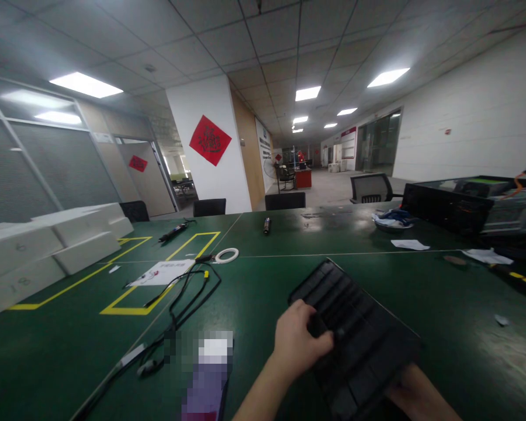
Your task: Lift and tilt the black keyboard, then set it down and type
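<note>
A black ribbed plastic tray (359,327), divided into rows of compartments, is tilted above the green table in front of me. My left hand (300,339) is closed at its left edge, fingers curled over the rim and thumb across the near side. Whether a small dark piece is also between finger and thumb, I cannot tell. Under the tray's right side, my right hand (405,386) grips or supports it; its fingers are hidden behind the tray. To the left of my left forearm lies a blurred-out phone-like object (208,380).
Black cables (177,316) run across the table (254,292) at left, near a white ring (227,255) and a paper sheet (162,272). White boxes (83,251) are stacked far left. A small dark cylinder (267,226) stands farther back. Computer equipment (447,207) occupies the right.
</note>
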`<state>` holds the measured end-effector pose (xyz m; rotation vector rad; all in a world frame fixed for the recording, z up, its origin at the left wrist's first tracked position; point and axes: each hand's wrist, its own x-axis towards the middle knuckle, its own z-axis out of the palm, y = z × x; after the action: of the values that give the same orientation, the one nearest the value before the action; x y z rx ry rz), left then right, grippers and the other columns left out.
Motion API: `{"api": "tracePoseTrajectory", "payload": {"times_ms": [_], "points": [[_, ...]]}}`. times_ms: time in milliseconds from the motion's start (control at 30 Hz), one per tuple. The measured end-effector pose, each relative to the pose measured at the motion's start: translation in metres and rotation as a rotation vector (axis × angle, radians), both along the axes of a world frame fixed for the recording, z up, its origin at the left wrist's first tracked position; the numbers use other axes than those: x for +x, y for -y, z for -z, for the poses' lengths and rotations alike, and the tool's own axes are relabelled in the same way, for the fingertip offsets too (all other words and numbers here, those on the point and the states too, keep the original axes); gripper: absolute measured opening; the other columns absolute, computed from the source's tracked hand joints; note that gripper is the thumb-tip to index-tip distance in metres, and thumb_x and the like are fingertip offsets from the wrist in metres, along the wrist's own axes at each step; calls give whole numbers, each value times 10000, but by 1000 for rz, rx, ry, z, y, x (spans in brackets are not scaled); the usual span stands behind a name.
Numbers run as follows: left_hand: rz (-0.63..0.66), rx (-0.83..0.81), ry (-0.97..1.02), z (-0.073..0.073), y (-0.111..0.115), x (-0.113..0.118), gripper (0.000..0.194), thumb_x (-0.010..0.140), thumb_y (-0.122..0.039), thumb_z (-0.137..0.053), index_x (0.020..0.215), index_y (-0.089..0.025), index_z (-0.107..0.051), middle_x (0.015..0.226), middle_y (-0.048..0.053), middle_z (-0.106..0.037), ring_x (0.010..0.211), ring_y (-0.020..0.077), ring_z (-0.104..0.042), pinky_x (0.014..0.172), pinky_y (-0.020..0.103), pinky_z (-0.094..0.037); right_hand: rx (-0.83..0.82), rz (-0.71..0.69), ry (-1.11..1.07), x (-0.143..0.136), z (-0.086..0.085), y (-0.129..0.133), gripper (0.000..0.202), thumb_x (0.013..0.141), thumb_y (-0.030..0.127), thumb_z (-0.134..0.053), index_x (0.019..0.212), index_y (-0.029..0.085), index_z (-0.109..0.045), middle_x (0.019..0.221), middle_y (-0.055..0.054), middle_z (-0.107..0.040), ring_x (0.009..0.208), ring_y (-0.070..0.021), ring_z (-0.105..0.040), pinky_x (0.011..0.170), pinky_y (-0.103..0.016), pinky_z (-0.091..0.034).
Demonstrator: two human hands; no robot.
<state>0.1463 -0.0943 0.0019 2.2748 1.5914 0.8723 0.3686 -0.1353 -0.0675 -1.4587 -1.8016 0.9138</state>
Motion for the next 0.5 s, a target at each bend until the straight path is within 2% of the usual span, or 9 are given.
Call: {"api": "tracePoseTrajectory", "payload": {"times_ms": [133,200,333,433,500], "points": [[-461,-58,-249,-15,-37,-54,379,713,-496,-443,815,-165,-597,861,65,-589,803,199,-553,662,263,-382,-126,-74,-19,0,5,-7,537,668,232,-523,1184,257,-376,1313,-44,-261,1219,-214,-271,1031,-346,-233],[-611,-124,-336,-17,-52,-80,410,720,-491,-427,815,-136,-608,874,102,-603,828,226,-566,675,284,-397,-187,-82,-42,-1,3,-8,572,654,216,-504,1201,269,-345,1332,-37,-215,1217,-214,-275,1034,-338,-217],[-703,-167,-368,-7,-68,-108,389,686,-445,-489,781,-93,-625,871,170,-617,830,279,-580,668,327,-427,-196,-108,-80,-5,-6,-6,577,652,247,-494,1209,221,-343,1338,-79,-201,1225,-232,-260,1035,-331,-199],[-694,-140,-368,0,-72,-115,398,694,-446,-489,801,-85,-619,896,176,-609,857,286,-574,705,338,-431,-198,-109,-75,-6,-8,-5,588,638,237,-492,1205,172,-352,1338,-112,-198,1250,-240,-204,1038,-322,-185],[-673,-93,-353,0,-71,-122,343,757,-358,-427,875,-84,-596,937,165,-594,920,266,-555,775,332,-410,-201,-105,-79,-5,-5,-6,596,636,226,-501,1210,194,-348,1345,-94,-188,1242,-228,-227,1036,-311,-187]]}}
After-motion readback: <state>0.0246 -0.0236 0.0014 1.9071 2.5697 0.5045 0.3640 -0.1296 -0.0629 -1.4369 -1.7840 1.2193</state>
